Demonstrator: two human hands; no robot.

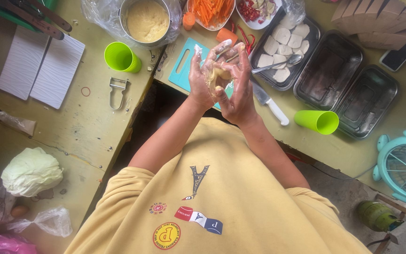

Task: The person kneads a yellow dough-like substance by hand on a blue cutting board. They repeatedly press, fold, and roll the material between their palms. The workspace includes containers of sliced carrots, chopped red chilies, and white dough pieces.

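Up near the top centre of the frame, the person's left hand (204, 75) and right hand (237, 84) are pressed together around a lump of pale dough (218, 75). Both hands are cupped closed on it, fingers smeared with batter, so only a small part of the dough shows between the palms. The hands hover above a teal cutting board (182, 66), on which a knife with a white handle (271, 104) lies, its blade partly hidden behind the right hand.

Just above the hands, at the top edge, stands a metal pot of yellow batter (147, 19) inside a clear plastic bag, with a bowl of carrot strips (211, 10) beside it. A green cup (121, 57) stands to the left of the board, and a metal peeler (117, 92) lies below that cup. To the right, a metal tray (278, 80) holds white tofu pieces and a spoon (280, 63). Two empty dark trays (348, 84) sit further right, with a second green cup (319, 121) lying on its side in front of them. A cabbage (31, 171) rests at lower left, and a teal fan (405, 167) shows at the right edge.
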